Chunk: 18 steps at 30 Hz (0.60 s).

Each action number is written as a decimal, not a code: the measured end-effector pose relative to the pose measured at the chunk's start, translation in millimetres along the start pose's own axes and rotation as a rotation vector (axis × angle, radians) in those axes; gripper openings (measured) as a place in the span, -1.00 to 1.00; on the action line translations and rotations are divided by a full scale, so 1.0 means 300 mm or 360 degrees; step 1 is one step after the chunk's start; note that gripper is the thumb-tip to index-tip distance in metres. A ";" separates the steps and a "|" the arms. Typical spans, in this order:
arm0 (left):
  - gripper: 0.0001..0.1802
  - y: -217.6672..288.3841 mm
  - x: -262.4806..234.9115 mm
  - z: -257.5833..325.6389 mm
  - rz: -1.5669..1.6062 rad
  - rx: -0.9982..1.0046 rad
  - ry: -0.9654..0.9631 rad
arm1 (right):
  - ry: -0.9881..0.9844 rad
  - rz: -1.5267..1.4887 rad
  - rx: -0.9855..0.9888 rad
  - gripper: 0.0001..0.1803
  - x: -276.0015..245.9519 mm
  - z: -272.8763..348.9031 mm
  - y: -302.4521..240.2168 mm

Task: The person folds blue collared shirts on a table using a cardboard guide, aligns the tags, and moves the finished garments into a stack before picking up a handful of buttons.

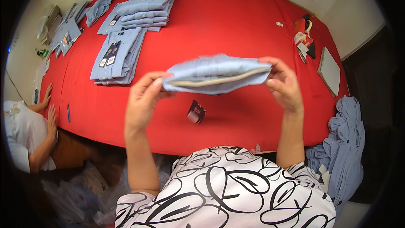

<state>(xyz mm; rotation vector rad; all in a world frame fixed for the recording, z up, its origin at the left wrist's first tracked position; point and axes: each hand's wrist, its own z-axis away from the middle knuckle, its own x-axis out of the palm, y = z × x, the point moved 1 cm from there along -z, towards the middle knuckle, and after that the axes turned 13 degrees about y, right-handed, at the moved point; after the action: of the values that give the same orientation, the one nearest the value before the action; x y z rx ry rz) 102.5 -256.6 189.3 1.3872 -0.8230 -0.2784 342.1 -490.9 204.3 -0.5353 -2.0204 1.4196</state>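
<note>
A folded light blue shirt [217, 66] hangs level in the air above the red-covered table [219, 21], its edge turned toward me. Between its layers runs a beige strip [223, 79], perhaps a card insert. My left hand [145, 97] pinches the shirt's left end between thumb and fingers. At the other end, my right hand [287, 85] grips the corner the same way. A dark hang tag [196, 112] dangles below the shirt, slightly blurred.
Stacks of folded blue shirts [118, 55] lie at the back left, beside bagged shirts [66, 37]. Another person's hands [50, 116] rest on the left edge near blue snips or a pen [68, 113]. Loose shirts [344, 143] and a white pad [329, 71] are at right.
</note>
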 end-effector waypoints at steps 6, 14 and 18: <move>-0.82 0.141 0.077 -0.115 -0.0693 0.0299 0.0008 | 0.0138 0.0613 -0.0053 -0.81 -0.036 -0.137 -0.080; -0.82 -0.456 -0.055 -0.463 -0.0965 -0.0096 0.0077 | 0.0273 0.0937 0.0412 -0.70 -0.165 -0.288 0.508; -0.79 -0.476 -0.053 -0.493 -0.1174 -0.0097 -0.0035 | 0.0366 0.1199 0.0454 -0.81 -0.191 -0.310 0.593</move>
<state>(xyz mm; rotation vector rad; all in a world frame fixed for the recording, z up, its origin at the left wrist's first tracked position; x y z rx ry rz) 229.1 -164.1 55.3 1.5894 -0.2839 -0.8775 444.4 -401.1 46.1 -1.3494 -1.4435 1.9154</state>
